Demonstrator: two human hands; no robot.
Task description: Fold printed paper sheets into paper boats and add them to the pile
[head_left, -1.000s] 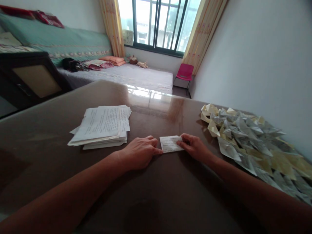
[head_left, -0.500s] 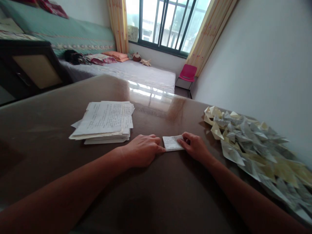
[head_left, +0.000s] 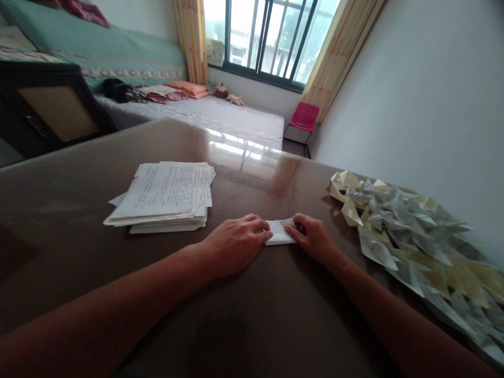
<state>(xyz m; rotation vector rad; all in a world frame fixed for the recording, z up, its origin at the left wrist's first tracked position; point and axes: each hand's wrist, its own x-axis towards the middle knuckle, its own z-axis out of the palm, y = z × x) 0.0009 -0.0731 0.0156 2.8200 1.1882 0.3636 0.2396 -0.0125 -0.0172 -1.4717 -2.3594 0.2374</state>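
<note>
A small folded sheet of paper, covered in writing, lies on the brown table between my hands. My left hand grips its left edge with the fingertips. On the right end, my right hand pinches the paper between thumb and fingers. Left of my hands sits a stack of written sheets with uneven edges. Over on the right is a heap of folded paper shapes, some white and some yellowish, lying close together.
The glossy table reaches to a bed beyond it. A pink chair stands past the far edge, near the white wall. A dark cabinet is at the left.
My left hand has shifted right, its fingers now over the paper's left edge. My right hand stays at about the same place on the paper.
</note>
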